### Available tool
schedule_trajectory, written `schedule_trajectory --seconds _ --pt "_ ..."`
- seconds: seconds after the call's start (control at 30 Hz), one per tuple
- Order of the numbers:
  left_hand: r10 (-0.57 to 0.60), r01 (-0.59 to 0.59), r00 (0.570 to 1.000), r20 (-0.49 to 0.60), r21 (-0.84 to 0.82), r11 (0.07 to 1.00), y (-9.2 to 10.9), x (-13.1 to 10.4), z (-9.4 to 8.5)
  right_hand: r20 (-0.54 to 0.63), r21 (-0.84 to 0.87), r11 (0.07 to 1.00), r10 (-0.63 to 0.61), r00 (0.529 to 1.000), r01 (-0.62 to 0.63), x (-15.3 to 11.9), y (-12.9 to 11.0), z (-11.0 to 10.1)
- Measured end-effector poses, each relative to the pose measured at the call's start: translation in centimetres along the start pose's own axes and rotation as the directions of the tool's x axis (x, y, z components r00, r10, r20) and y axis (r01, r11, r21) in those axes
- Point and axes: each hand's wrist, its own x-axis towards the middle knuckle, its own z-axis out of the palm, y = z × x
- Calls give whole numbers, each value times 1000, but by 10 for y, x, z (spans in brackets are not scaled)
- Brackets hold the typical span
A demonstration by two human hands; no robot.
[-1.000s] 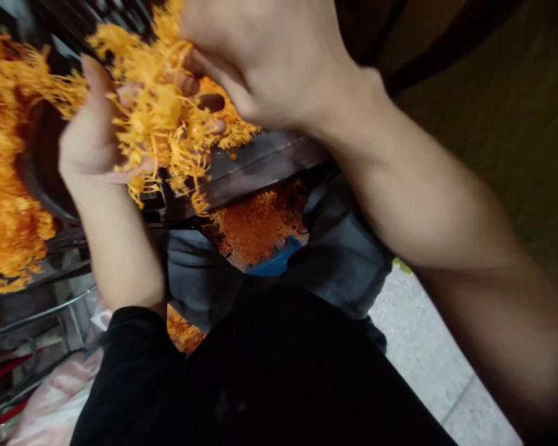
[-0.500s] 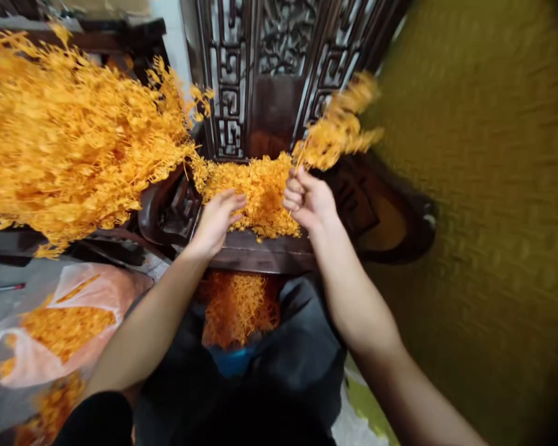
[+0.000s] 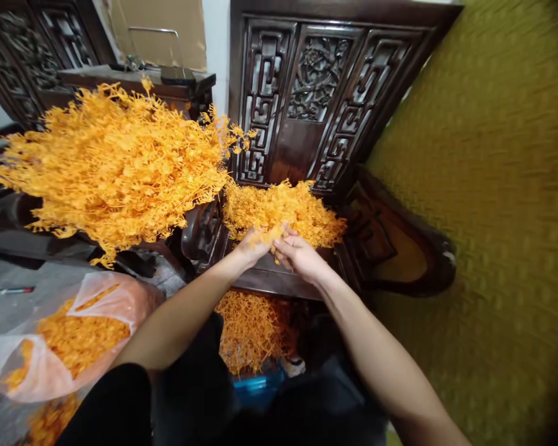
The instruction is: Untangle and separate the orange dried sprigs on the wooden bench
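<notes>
My left hand [image 3: 253, 245] and my right hand [image 3: 296, 251] meet just above the front of a dark carved wooden chair [image 3: 279, 282]. Between them is a small sprig of orange artificial flowers [image 3: 272, 235]. The right fingers pinch its stem end. My left fingers are closed around the flowery part, somewhat blurred, and some fingertips are hidden. Right behind the hands, on the chair seat, lies a pile of similar orange sprigs [image 3: 302, 207].
A much larger orange heap [image 3: 121, 167] rests to the left. On the floor stands a pinkish plastic bag [image 3: 139, 303] of orange pieces. More orange stems [image 3: 246, 328] lie beneath the seat, near a blue object [image 3: 258, 384]. A woven yellow-green surface [image 3: 493, 186] borders the right.
My right hand has brought the sprig down from the raised position to my left hand, which has closed on it. The view has shifted, showing more of the chair back.
</notes>
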Motion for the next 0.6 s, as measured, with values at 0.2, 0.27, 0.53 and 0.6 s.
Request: schedule_trajectory --seconds 0.2,0.27,0.53,0.6 --pt "-101 101 995 7 -69 992 15 2 15 -12 -71 992 -102 995 101 -1 -6 8" --pt "-110 116 990 84 -71 991 25 -1 15 6 -193 973 -128 992 126 -6 -7 3" --pt "-175 181 983 -48 212 960 29 -9 15 -256 -916 383 -787 561 119 -55 -33 -19" --pt "-183 225 971 -152 337 914 11 -7 22 -69 -968 189 -832 550 164 -51 -40 -7"
